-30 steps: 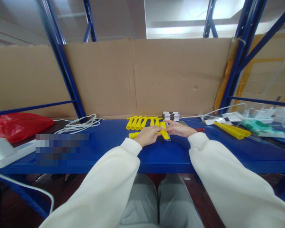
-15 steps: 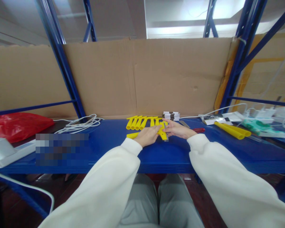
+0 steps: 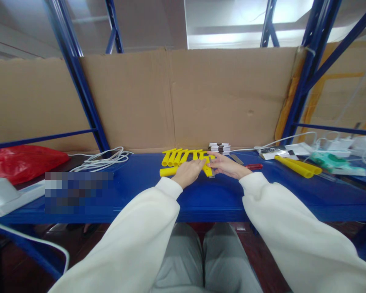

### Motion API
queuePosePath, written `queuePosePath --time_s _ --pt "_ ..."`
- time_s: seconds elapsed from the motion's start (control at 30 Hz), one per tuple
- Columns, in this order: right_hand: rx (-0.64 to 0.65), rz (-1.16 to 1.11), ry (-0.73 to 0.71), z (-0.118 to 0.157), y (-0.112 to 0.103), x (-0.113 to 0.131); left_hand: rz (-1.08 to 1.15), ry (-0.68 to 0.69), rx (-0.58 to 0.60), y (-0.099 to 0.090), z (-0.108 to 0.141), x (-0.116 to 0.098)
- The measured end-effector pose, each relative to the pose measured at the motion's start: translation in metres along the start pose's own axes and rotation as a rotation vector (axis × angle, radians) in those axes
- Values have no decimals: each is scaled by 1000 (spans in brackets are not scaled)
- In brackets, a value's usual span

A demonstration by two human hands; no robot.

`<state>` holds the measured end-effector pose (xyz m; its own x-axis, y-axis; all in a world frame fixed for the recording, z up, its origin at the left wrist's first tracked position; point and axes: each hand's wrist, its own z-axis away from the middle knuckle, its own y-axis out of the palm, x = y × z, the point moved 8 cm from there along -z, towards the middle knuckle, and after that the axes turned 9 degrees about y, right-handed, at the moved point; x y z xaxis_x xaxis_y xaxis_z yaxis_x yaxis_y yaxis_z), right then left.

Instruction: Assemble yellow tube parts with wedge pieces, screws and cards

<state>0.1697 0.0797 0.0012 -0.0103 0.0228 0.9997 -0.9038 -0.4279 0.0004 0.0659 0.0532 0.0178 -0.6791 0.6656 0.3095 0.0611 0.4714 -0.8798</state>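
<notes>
— Yellow scraper point(image 3: 207, 170): where?
— Above blue tabletop point(image 3: 134, 195), grasped by left hand point(image 3: 187, 173) and right hand point(image 3: 225, 165)
— Room?
— Cardboard point(image 3: 134, 101) behind, blue posts point(image 3: 79, 85) either side

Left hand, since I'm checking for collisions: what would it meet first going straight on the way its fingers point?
The left hand would probably meet the right hand first, at the yellow tool between them; exact depth is unclear.

The scraper-like tool point(image 3: 207, 170) looked like smooth yellow plastic. At twelve o'clock, the panel point(image 3: 225, 101) appeared matt brown cardboard; the blue tabletop point(image 3: 140, 195) looked smooth and glossy.
</notes>
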Motion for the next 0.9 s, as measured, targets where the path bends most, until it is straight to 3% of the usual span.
queuePosePath --time_s 0.33,0.9 --pt "144 2 12 4 12 -1 0 -147 -21 -6 2 10" --pt "91 77 9 0 12 -7 -41 -122 65 7 -3 12"
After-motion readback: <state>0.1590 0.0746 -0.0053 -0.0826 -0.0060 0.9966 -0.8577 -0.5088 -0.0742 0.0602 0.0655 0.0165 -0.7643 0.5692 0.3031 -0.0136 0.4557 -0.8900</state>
